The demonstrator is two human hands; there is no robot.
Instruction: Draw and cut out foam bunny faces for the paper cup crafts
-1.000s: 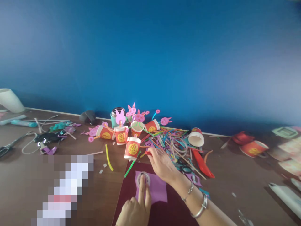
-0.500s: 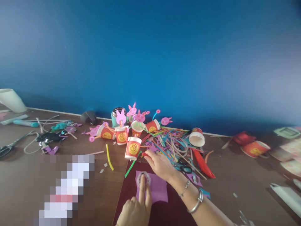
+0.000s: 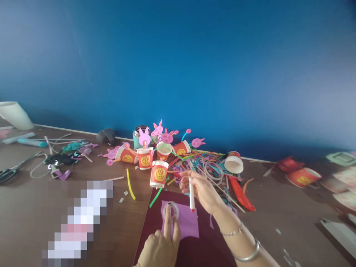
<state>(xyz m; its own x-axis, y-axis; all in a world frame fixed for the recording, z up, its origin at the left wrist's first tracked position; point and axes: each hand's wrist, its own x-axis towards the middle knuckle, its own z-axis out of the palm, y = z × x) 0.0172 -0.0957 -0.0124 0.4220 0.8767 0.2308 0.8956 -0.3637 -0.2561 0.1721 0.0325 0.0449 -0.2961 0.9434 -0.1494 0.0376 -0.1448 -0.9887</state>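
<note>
A sheet of purple paper lies on a dark red board. On the paper sits a round, see-through ring. My left hand rests over the near side of it, with the index and middle fingers stretched out and pressing the ring down. Above the paper's right side, my right hand is closed around a white marker, its red end pointing down. A red paper cup and a green straw are just beyond the paper.
Several red cups with pink paper animal heads stand or lie by the blue wall. Behind my right hand spreads a pile of straws and paper scraps. Scissors lie far left, a yellow straw left of the board.
My right hand has drawn back to the right and turned, bringing the marker's white barrel into view. My left hand stays on the ring.
</note>
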